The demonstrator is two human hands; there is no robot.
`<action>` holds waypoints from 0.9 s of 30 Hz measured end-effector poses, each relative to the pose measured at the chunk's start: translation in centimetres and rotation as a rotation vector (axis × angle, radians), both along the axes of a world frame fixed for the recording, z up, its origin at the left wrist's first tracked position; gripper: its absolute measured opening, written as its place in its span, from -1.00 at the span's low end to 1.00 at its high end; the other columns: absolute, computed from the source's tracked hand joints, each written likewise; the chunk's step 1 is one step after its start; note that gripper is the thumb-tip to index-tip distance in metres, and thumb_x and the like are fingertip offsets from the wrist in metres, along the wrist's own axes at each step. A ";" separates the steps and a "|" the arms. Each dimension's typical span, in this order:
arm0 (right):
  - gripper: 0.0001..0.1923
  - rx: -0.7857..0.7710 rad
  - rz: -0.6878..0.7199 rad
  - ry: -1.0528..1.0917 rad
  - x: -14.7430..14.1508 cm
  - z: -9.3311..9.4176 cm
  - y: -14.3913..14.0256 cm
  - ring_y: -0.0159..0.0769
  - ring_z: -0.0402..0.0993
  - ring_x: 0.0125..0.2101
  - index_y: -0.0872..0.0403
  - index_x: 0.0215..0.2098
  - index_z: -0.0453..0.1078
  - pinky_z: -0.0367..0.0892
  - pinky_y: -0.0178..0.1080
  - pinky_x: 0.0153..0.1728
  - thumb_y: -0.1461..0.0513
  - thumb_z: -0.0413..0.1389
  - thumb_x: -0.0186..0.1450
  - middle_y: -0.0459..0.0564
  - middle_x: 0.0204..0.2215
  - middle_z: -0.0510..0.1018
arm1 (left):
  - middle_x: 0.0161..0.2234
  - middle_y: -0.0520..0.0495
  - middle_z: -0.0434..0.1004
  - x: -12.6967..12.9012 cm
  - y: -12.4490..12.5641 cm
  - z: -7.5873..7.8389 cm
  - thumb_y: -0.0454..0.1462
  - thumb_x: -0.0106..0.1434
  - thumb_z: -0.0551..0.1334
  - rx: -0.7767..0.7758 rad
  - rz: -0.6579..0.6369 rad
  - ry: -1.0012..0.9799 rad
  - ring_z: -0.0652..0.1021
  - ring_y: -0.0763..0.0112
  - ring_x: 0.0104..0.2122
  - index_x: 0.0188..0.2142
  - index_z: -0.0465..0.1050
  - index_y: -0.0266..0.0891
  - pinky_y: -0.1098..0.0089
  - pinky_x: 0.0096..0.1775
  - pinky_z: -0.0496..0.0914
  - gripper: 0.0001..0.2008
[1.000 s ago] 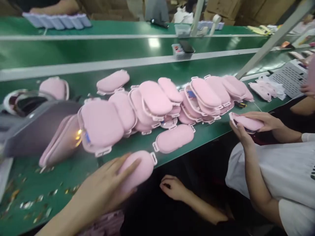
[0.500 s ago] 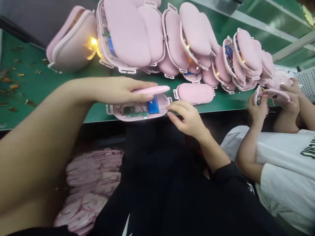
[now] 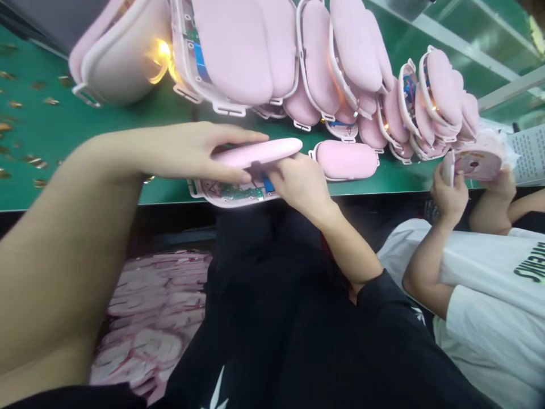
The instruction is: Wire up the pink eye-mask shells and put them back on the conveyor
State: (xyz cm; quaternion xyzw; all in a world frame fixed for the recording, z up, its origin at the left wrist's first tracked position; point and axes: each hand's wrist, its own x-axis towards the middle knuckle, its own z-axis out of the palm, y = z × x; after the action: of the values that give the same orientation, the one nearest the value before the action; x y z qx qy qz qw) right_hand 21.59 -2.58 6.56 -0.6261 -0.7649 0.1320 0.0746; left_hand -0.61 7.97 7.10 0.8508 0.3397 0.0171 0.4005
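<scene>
In the head view my left hand [image 3: 187, 150] grips a pink oval cover [image 3: 266, 149], thumb below and fingers above, holding it tilted up over a pink casing [image 3: 238, 201] at the bench's front edge. Inside the casing lie a green circuit board [image 3: 244, 192] and a blue block [image 3: 268, 183], which looks like a battery. My right hand [image 3: 304, 184] reaches in under the raised cover beside the blue block. Its fingers are curled and their tips are hidden, so what they pinch cannot be made out.
A closed pink case [image 3: 347, 159] lies just right on the green bench [image 3: 170, 193]. Behind stand stacked pink cases [image 3: 238, 57], some with lit yellow lights. Brass-coloured bits [image 3: 36, 162] are scattered left. Pink pieces [image 3: 149, 324] fill the space below. A co-worker's hands [image 3: 449, 193] hold pink parts at right.
My right hand has moved left from the casing's right end to inside it, under the cover. My left hand has kept hold of the cover, which is now tilted more steeply.
</scene>
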 end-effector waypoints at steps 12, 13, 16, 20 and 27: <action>-0.75 -0.080 0.188 0.122 -0.6 0.8 1.7 -0.16 0.60 -0.24 0.12 -0.21 0.62 0.48 -0.14 -0.13 0.25 0.10 0.51 0.08 -0.24 0.69 | -0.08 0.08 0.77 -3.4 -5.8 -4.3 -0.02 0.58 0.12 0.440 0.471 -0.345 0.66 0.47 -0.20 0.13 0.68 -0.09 0.48 -0.13 0.44 -0.59; -0.76 -0.094 0.200 0.122 -0.6 0.9 1.9 -0.16 0.59 -0.26 0.12 -0.23 0.61 0.47 -0.13 -0.12 0.26 0.11 0.50 0.07 -0.27 0.69 | -0.08 0.09 0.78 -3.1 -5.9 -4.6 -0.04 0.59 0.13 0.467 0.498 -0.362 0.67 0.48 -0.19 0.11 0.69 -0.08 0.48 -0.13 0.44 -0.61; -0.78 -0.171 0.262 0.148 -0.8 1.5 2.8 -0.21 0.56 -0.27 0.11 -0.27 0.60 0.46 -0.13 -0.09 0.29 0.13 0.48 0.03 -0.32 0.67 | -0.07 0.12 0.78 -2.8 -6.1 -5.4 -0.08 0.61 0.13 0.521 0.542 -0.395 0.68 0.48 -0.17 0.08 0.69 -0.07 0.46 -0.11 0.45 -0.65; -0.83 -0.253 0.333 0.262 -1.6 1.8 3.6 -0.28 0.53 -0.23 0.11 -0.25 0.60 0.43 -0.20 -0.07 0.28 0.18 0.47 -0.05 -0.31 0.67 | -0.07 0.13 0.78 -2.8 -6.2 -6.0 -0.06 0.61 0.12 0.570 0.583 -0.391 0.68 0.48 -0.20 0.09 0.68 -0.07 0.42 -0.16 0.44 -0.63; -0.82 -0.267 0.211 0.406 -2.6 0.2 2.6 -0.30 0.57 -0.30 0.09 -0.14 0.61 0.42 -0.23 -0.10 0.24 0.15 0.52 -0.10 -0.35 0.67 | -0.10 0.15 0.77 -2.7 -6.2 -5.6 -0.19 0.55 0.04 0.582 0.551 -0.351 0.66 0.50 -0.21 0.08 0.68 -0.07 0.42 -0.19 0.42 -0.59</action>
State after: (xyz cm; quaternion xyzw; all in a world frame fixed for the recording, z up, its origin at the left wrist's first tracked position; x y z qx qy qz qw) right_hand 18.97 0.01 6.72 -0.5078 -0.7711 0.3618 0.1293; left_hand -3.32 1.76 1.45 0.7902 0.4618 0.3624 0.1762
